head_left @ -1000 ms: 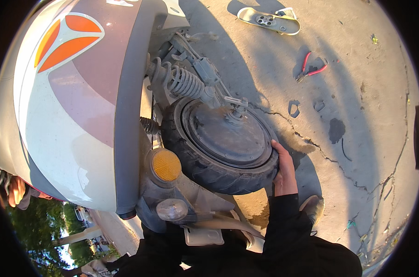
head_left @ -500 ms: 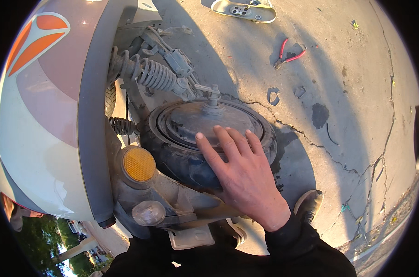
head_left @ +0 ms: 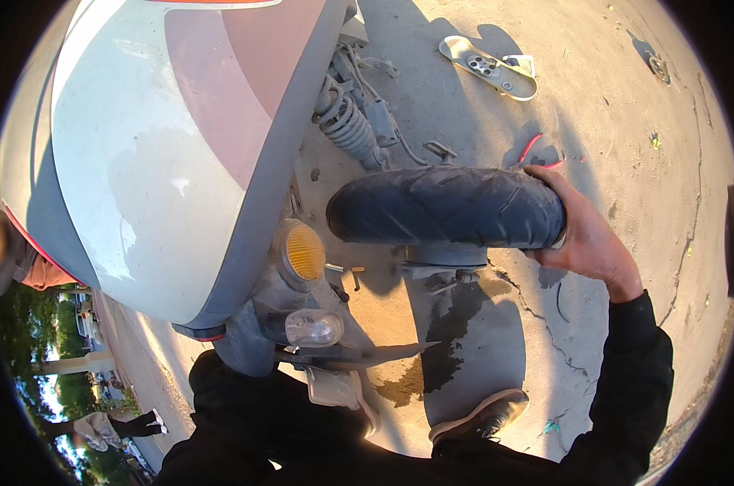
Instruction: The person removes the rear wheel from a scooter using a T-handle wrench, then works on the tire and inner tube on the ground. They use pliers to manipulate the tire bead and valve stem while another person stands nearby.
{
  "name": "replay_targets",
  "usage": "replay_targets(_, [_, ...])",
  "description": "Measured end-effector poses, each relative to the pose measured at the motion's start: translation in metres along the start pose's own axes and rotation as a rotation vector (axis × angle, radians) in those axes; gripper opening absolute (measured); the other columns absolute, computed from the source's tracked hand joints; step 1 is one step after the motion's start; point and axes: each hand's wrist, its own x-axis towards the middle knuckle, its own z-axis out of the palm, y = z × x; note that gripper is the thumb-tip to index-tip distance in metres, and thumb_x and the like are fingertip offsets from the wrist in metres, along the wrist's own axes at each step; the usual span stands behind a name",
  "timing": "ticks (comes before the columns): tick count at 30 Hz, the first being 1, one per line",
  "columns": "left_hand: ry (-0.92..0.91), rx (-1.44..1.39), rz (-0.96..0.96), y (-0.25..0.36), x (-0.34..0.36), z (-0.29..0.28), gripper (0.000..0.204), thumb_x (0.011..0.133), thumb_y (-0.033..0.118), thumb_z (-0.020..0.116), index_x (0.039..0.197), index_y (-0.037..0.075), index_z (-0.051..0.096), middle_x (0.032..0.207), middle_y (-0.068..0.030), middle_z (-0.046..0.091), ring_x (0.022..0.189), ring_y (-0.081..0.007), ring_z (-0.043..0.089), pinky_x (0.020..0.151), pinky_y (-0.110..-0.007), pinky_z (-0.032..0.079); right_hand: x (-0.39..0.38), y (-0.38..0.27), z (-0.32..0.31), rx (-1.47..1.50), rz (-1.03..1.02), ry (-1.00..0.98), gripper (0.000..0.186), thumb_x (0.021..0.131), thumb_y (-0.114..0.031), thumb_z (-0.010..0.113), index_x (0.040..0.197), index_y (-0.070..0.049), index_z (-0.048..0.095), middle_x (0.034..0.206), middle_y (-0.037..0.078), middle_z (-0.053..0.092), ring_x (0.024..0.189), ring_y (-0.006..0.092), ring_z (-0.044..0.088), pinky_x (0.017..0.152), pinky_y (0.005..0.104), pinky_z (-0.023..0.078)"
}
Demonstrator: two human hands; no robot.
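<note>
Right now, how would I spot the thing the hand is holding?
Find the big white scooter body filling the left side. Just right of its orange reflector a black tyre lies sideways, gripped at its right end by the right hand. It is the only dark, grooved, rounded thing above the pale concrete.

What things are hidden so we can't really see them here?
Head view only:
- Left hand: not seen anywhere; the scooter body and dark clothing fill that side.
- Right hand: fingertips hidden behind the black tyre it grips.
- Red-handled tool: mostly hidden behind the tyre.
- Wheel's hub: hidden, only tread faces the camera.
- Grey sandal: too small for detail.
</note>
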Motion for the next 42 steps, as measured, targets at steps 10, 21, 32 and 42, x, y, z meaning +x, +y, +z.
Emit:
replay_targets(10, [-0.159,0.645,0.150,0.001,-0.035,-0.011,0.051,0.101,0.031,0.059,0.142,0.002,0.051,0.137,-0.0124,0.059,0.124,-0.0257,0.059,0.104,-0.040,0.047,0.056,-0.014,-0.045,-0.372,-0.194,-0.175,0.086,0.066,-0.032,0.094,0.139,-0.012,0.054,0.119,0.014,0.067,0.113,0.0339,0.063,0.110,0.0449,0.047])
replay_targets(21, [-0.578,1.257,-0.314,0.136,-0.187,0.021,0.038,0.095,0.042,0.068,0.091,0.005,0.075,0.074,-0.0195,0.070,0.070,-0.0391,0.069,0.063,-0.046,0.053,0.089,-0.022,-0.092,-0.246,-0.076,-0.355,0.078,0.069,-0.020,0.085,0.136,-0.006,0.049,0.119,0.019,0.064,0.110,0.0356,0.063,0.101,0.0423,0.050])
replay_targets(32, [-0.638,0.574,0.372,0.171,-0.141,0.171,0.059,0.091,0.025,0.074,0.138,-0.003,0.051,0.144,-0.0240,0.050,0.130,-0.0415,0.052,0.105,-0.045,0.048,0.072,-0.011,-0.129,-0.307,0.155,-0.459,0.085,0.067,-0.014,0.091,0.139,-0.007,0.047,0.123,0.021,0.066,0.115,0.0377,0.063,0.103,0.0408,0.049])
replay_targets(42, [-0.193,0.751,0.728,0.166,-0.020,0.312,0.095,0.076,0.036,0.088,0.146,-0.006,0.040,0.153,-0.0271,0.037,0.146,-0.0431,0.030,0.119,-0.048,0.030,0.067,0.033,-0.155,-0.492,0.367,-0.264,0.085,0.059,0.000,0.084,0.138,-0.012,0.053,0.112,0.023,0.071,0.110,0.0395,0.068,0.091,0.0430,0.055])
